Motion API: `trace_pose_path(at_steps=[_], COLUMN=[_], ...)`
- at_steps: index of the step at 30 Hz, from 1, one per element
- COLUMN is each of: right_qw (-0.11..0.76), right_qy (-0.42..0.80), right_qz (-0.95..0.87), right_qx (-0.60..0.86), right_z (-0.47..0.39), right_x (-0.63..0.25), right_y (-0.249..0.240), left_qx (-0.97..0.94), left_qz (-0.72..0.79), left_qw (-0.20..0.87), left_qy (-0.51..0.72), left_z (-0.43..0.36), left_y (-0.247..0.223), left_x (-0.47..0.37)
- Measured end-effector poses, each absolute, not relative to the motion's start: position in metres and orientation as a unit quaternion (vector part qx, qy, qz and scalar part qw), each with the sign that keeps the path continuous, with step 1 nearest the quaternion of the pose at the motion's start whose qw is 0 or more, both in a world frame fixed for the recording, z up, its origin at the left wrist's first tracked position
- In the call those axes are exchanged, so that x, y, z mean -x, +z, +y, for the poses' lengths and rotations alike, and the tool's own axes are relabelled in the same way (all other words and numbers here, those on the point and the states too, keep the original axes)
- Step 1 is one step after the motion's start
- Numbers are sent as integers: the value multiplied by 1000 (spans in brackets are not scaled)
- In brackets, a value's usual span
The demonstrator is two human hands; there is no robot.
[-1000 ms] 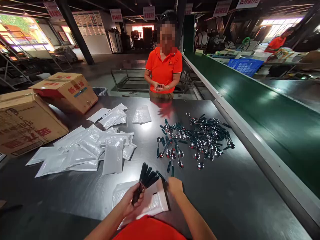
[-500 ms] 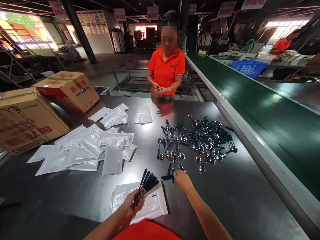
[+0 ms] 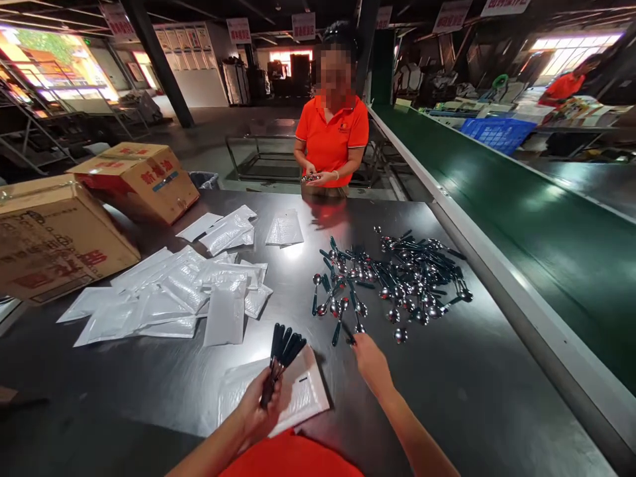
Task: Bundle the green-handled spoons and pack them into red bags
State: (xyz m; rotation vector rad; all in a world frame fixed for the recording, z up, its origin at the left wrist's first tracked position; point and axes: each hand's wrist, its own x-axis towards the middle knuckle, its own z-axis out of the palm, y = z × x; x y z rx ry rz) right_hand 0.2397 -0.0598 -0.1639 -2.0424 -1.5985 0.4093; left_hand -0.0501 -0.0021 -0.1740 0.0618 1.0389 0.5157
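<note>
A fanned bundle of spoons [image 3: 285,348] with dark green handles is in my left hand [image 3: 263,401]. Its fingers wrap the lower part, handles pointing up and away, and the bowls are hidden in the grip. Beneath that hand lies a white bubble mailer [image 3: 303,391]. My right hand [image 3: 372,364] is closed at the near edge of the spoon pile [image 3: 412,278], with a dark spoon handle [image 3: 351,339] showing at its fingertips. Just beyond the fingers rests a spoon's steel bowl [image 3: 359,328]. To their left is another loose spoon [image 3: 340,321].
White padded mailers [image 3: 173,291] are heaped on the left of the metal table [image 3: 437,404]. Two cardboard boxes [image 3: 64,238] stand at the left edge. Along the right runs a green conveyor belt [image 3: 497,185]. Opposite, a co-worker [image 3: 332,132] holds small shiny items.
My right hand has shifted slightly right and closer to me. Dark handles that lay beside it are gone from the table. The left hand with its spoons has moved slightly left.
</note>
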Motion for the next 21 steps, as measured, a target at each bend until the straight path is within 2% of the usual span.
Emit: trace_pose_path(at_steps=[3,6,8,11,15,21], right_qw=[354,556,642,665,653,623], right_qy=[171,314,391,412,334,344], right_qz=[-506,-358,-272,-247,-257,-262], right_qx=[768,682,601,572,630,652], right_z=[-76,-84,-83,-79,-81,-95], right_x=[-236,-215,-195,-169,-151,-140], right_y=[-132,-97,-81,-71,-77,-82], left_qx=[-64,-84,-86,-75,-103,-171], left_qz=[489,484,481,488,509,501], left_qw=[828,830,834,839,829,804], left_qy=[267,265,256,231,206,272], left_z=[5,7,1,-14,-26,-21], left_y=[-152,-134,-125,-116,-106,-99], left_x=[37,14,-4,-23,-30,-25])
